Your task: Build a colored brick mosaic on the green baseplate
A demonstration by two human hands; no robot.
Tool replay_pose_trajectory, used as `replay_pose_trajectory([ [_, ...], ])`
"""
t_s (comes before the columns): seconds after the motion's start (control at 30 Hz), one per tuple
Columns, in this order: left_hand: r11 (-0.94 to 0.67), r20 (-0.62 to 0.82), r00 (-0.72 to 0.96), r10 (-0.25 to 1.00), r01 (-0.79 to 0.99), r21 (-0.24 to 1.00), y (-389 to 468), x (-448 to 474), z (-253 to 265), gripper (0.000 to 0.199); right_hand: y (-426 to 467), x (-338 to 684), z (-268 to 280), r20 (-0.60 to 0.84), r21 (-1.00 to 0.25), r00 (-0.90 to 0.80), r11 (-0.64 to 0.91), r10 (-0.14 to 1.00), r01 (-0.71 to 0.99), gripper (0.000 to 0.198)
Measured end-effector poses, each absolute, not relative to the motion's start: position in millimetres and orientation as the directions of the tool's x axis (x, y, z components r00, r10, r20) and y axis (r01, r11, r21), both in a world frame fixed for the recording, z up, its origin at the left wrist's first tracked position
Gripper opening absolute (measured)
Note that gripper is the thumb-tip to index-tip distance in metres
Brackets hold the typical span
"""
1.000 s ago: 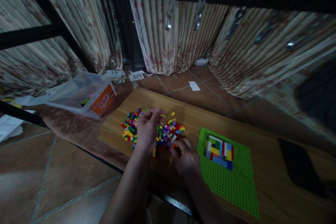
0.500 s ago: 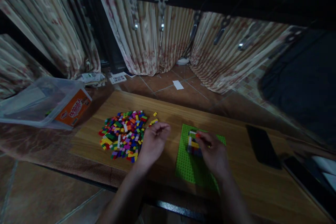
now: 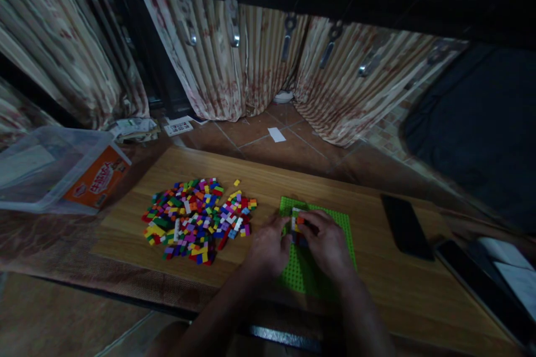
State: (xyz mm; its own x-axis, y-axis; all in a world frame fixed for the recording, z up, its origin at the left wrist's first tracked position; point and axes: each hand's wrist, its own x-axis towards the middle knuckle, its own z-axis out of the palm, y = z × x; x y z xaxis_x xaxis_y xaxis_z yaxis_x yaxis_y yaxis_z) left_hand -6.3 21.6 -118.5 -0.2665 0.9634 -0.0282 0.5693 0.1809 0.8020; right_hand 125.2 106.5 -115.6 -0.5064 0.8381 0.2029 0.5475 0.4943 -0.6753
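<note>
A green studded baseplate [image 3: 298,273] lies on the wooden board, with a small build of white and coloured toy bricks [image 3: 294,222] on it. My right hand [image 3: 325,242] is over the build, thumb and index finger pinching a small orange toy brick [image 3: 300,221] at its top. Beside the build's left side is my left hand [image 3: 270,248], fingers bent and thumb drawn in near the plate's left edge. Whatever its fingertips hold is hidden. My hands cover much of the build.
A pile of loose coloured bricks [image 3: 192,223] spreads across the left of the wooden board [image 3: 251,170]. A black phone [image 3: 406,226] lies to the right, and another dark flat device [image 3: 477,287] beyond it. A clear plastic box [image 3: 54,145] with an orange label stands far left.
My left hand has moved right, from beside the brick pile to the build, uncovering more loose bricks. My right hand stays at the build with the orange brick. The view has shifted slightly.
</note>
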Motion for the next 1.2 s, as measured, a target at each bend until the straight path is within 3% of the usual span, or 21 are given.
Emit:
replay_pose_trajectory([
  [0.33,0.132,0.014,-0.225,0.974,0.619,0.774,20,-4,-125,0.041,107,122,-116,0.128,-0.768,-0.475,0.39,0.871,0.508,0.014],
  [0.9,0.072,0.051,-0.161,0.986,0.673,0.737,20,-2,-130,0.05,108,123,-125,0.132,-0.869,-0.416,0.307,0.9,0.388,0.012],
  [1.2,0.046,0.093,-0.157,0.983,0.704,0.709,19,0,-131,0.051,109,126,-122,0.137,-0.856,-0.446,0.332,0.885,0.396,0.015],
])
